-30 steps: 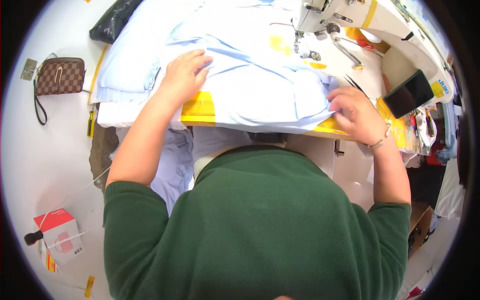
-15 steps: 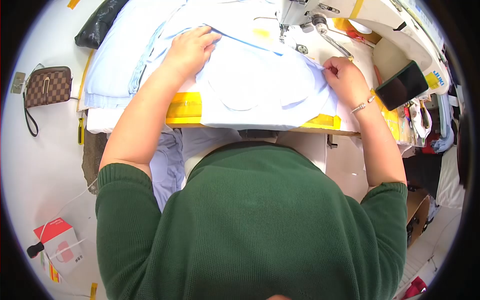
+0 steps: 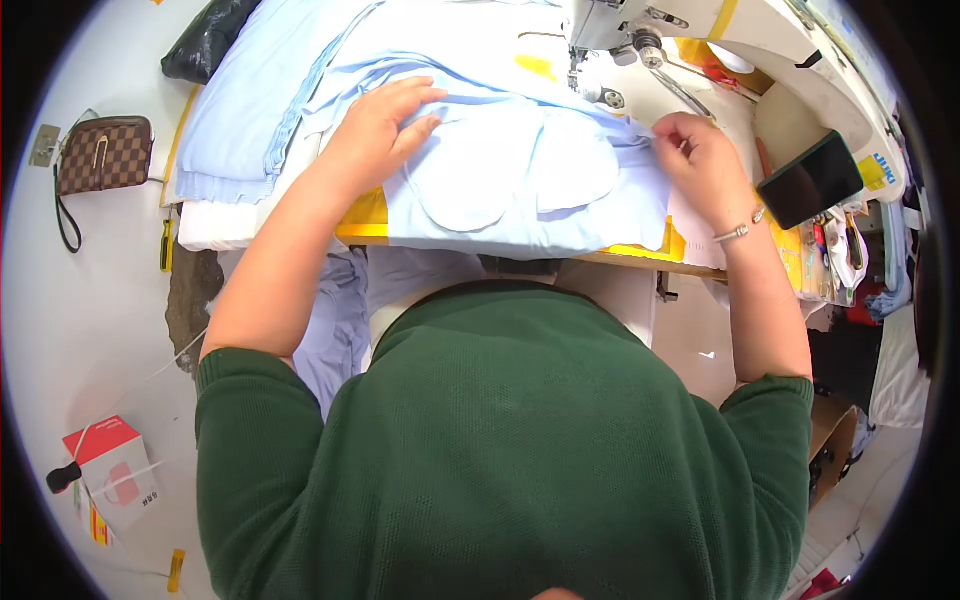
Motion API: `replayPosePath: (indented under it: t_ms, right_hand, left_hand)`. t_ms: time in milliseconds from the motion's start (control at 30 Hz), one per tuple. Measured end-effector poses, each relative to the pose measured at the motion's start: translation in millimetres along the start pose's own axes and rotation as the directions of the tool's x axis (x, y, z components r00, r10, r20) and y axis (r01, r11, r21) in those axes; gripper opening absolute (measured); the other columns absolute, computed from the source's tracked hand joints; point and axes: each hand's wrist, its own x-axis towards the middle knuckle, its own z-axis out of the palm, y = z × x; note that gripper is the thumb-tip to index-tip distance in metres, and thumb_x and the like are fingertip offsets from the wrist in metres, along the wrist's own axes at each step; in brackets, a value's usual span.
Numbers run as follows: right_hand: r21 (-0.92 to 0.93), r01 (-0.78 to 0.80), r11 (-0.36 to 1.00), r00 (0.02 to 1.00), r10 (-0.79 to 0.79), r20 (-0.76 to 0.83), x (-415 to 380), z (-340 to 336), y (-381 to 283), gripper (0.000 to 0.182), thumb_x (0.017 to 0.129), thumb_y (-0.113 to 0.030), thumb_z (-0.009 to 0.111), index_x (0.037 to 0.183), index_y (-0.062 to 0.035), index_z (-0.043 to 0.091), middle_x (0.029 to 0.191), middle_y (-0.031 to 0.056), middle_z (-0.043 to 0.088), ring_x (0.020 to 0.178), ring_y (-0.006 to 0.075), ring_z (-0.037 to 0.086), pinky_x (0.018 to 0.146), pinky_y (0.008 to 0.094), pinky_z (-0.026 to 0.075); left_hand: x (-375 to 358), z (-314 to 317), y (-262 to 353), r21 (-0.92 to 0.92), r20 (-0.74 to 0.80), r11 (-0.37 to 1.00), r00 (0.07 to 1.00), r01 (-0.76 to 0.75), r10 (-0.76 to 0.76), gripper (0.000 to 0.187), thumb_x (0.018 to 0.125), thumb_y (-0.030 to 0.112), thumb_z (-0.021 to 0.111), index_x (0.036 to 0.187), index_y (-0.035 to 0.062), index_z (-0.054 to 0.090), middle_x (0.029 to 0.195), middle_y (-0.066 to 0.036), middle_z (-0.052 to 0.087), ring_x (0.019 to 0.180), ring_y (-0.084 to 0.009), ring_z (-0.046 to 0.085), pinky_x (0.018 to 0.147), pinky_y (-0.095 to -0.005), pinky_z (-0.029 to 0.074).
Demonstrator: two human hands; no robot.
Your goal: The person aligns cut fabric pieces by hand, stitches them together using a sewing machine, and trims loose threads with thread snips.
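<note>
Brown checks cover a pouch with a dark wrist strap at far left, its contents hidden. Below it, a red-and-white box carries a picture of a pink mug; what it holds cannot be seen. A black plastic bag sits at the upper left, beside stacked light-blue cloth on the table.

Next comes the left hand, its forearm angled forward and inward, palm down, fingers extended and thumb spread, resting on a pale-blue fabric panel and grasping nothing. The panel lies at the table's front edge, between the hands, just in front of the sewing machine.

At its right edge the right hand pinches the cloth between thumb and forefinger, other fingers curled, forearm reaching forward, a bracelet at the wrist. Farther right stands a dark-screened device; below, a cardboard box holds dark, indistinct things.
</note>
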Motion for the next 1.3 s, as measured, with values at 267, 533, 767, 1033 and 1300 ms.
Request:
replayPosePath:
  t_ms: [267,533,767,1033,1300]
  right_hand:
    - [-0.051,0.218,0.975,0.964,-0.207,0.166,-16,18,-28,0.026,0.082,-0.013,0.068,0.107,-0.0057,0.066,0.094,0.0078,0.059,0.073,0.0166,0.055,0.069,0.0288,0.048]
    - [-0.055,0.109,0.992,0.976,-0.096,0.197,-11,18,-14,0.022,0.083,-0.007,0.063,0.104,-0.0008,0.066,0.097,0.0091,0.061,0.078,0.0186,0.059,0.072,0.0299,0.050]
    - [-0.066,0.095,0.993,0.995,-0.092,0.036,-5,24,-15,0.028,0.084,-0.014,0.068,0.108,-0.0003,0.067,0.092,0.0124,0.063,0.076,0.0204,0.059,0.071,0.0306,0.050]
    - [-0.062,-0.022,0.998,0.983,0.033,0.182,18,32,-23,0.026,0.082,-0.019,0.072,0.096,0.0017,0.065,0.086,0.0081,0.063,0.073,0.0143,0.056,0.068,0.0286,0.048]
    - [0.179,-0.032,0.983,0.999,0.031,0.008,29,42,15,0.024,0.083,-0.017,0.071,0.100,-0.0020,0.064,0.078,0.0009,0.061,0.071,0.0093,0.054,0.064,0.0263,0.047]
  left_hand:
    - [-8,5,5,0.110,0.024,0.994,0.999,-0.029,0.026,0.028,0.090,0.018,0.062,0.117,0.0120,0.066,0.131,-0.012,0.060,0.122,-0.0316,0.054,0.102,-0.0415,0.043]
    - [-16,11,-6,0.083,-0.107,0.995,0.993,0.049,-0.040,0.022,0.089,0.016,0.061,0.109,0.0137,0.069,0.123,-0.008,0.064,0.120,-0.0276,0.055,0.101,-0.0420,0.042]
    - [-14,11,-1,0.040,-0.183,0.998,0.983,0.041,-0.033,0.020,0.086,0.010,0.060,0.103,0.0114,0.070,0.116,-0.009,0.068,0.112,-0.0297,0.060,0.097,-0.0426,0.046]
    - [-18,7,3,0.036,-0.113,0.999,0.993,0.039,-0.035,0.021,0.086,0.013,0.064,0.105,0.0091,0.070,0.119,-0.013,0.066,0.112,-0.0311,0.060,0.099,-0.0394,0.046]
    - [-18,9,4,0.006,-0.134,0.999,0.990,0.049,-0.048,0.017,0.085,0.014,0.064,0.100,0.0065,0.070,0.118,-0.013,0.067,0.112,-0.0317,0.060,0.098,-0.0397,0.046]
